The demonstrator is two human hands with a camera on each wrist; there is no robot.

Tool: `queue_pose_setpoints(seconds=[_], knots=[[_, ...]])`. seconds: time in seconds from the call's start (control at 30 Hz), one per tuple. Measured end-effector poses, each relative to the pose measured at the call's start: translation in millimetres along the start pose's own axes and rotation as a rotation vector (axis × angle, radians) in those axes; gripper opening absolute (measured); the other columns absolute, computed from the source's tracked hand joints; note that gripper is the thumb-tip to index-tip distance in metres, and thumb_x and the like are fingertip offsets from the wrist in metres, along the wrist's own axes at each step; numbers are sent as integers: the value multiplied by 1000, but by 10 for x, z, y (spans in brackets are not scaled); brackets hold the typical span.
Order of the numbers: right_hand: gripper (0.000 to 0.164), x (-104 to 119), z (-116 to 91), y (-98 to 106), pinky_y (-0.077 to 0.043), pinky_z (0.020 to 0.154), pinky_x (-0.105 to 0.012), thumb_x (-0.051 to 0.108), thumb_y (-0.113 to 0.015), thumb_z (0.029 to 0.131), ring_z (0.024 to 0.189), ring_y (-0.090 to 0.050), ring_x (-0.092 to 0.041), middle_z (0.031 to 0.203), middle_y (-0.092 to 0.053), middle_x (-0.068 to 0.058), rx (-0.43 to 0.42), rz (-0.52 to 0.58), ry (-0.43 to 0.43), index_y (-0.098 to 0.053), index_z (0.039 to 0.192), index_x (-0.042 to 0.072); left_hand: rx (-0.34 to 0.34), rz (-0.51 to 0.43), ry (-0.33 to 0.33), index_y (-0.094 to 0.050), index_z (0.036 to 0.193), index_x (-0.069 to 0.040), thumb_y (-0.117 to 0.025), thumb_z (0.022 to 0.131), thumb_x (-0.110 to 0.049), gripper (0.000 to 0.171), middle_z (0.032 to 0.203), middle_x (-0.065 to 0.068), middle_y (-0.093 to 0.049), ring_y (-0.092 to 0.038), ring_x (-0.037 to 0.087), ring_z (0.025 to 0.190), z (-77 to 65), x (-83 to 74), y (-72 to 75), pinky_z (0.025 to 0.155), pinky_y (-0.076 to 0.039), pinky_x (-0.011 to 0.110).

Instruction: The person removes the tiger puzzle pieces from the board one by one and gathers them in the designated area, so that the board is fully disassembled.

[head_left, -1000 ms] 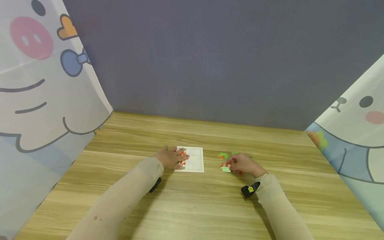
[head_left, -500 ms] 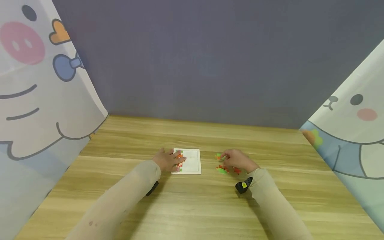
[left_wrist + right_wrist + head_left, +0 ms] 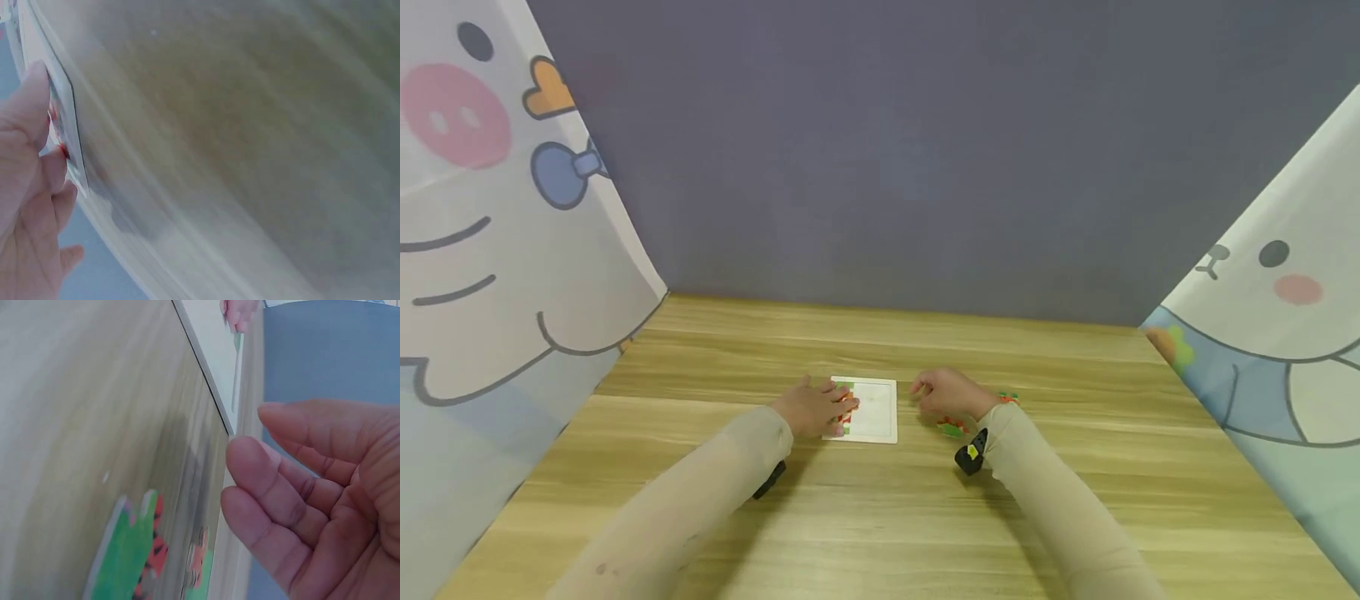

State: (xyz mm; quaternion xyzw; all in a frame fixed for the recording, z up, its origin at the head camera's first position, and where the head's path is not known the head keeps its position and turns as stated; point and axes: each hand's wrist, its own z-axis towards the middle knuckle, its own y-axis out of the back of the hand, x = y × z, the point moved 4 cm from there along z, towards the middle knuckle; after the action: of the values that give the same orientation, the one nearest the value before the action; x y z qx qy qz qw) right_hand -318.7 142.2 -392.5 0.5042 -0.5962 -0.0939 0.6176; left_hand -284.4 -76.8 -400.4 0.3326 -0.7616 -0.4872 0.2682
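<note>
In the head view, the left hand [image 3: 812,408] rests with fingers spread on the left part of a white square puzzle board [image 3: 876,421]. Red and green puzzle pieces [image 3: 846,410] fill the board's left side, partly under those fingers. Just right of the board, the right hand [image 3: 951,393] hovers low with loosely bent fingers. From the right wrist, a gap shows between thumb and fingers [image 3: 250,456], and no piece is visible there. Below this hand lie a green and red puzzle piece [image 3: 128,550] and another piece [image 3: 199,569].
More red and green puzzle pieces [image 3: 1009,398] lie right of the right wrist, partly covered by the sleeve. The wooden table [image 3: 880,517] meets a grey panel [image 3: 880,167] at the back. Cartoon-printed cloths [image 3: 497,208] stand at both sides.
The right hand has moved left from among the loose pieces toward the board's right edge. The left hand has stayed on the board. The head view has shifted slightly.
</note>
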Motion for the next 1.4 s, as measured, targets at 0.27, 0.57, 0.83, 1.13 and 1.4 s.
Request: queue_pose_setpoints(seconds=[0.27, 0.57, 0.83, 1.13, 1.4], knots=[[29, 124, 160, -4, -44, 61, -24, -4, -61, 75, 63, -47, -9, 76, -62, -2, -2, -93, 56, -68, 103, -2, -25, -46, -88, -35, 150, -20, -45, 95, -53, 65, 155, -1, -30, -28, 24, 141, -104, -18, -8, 110, -23, 57], [21, 281, 449, -114, -48, 67, -25, 1, -68, 79, 74, -56, -11, 88, -69, -4, -26, -101, -9, -72, 99, 0, 44, -85, -105, -36, 150, -20, -40, 96, -57, 66, 156, -1, -28, -28, 23, 141, -203, -77, -41, 110, -25, 56], [13, 283, 670, -259, -43, 54, -19, 4, -69, 82, 58, -49, -7, 70, -62, 1, -51, 9, -58, -73, 94, 0, 49, -101, -111, -38, 149, -19, -43, 97, -55, 64, 156, -1, -27, -29, 23, 141, -204, -122, -71, 109, -27, 55], [15, 400, 718, -334, -42, 51, -18, 4, -70, 80, 53, -48, -6, 64, -59, 3, -38, 9, -100, -73, 93, -1, 45, -66, -84, -39, 148, -18, -43, 97, -54, 64, 154, 0, -33, -32, 23, 140, -213, -171, -67, 109, -29, 54], [20, 505, 748, -383, -42, 51, -17, -1, -69, 79, 51, -49, -5, 63, -62, 1, -30, 15, -112, -72, 98, -4, 27, -42, -70, -40, 148, -17, -45, 96, -53, 63, 153, 0, -34, -33, 23, 139, -249, -162, -85, 108, -31, 54]])
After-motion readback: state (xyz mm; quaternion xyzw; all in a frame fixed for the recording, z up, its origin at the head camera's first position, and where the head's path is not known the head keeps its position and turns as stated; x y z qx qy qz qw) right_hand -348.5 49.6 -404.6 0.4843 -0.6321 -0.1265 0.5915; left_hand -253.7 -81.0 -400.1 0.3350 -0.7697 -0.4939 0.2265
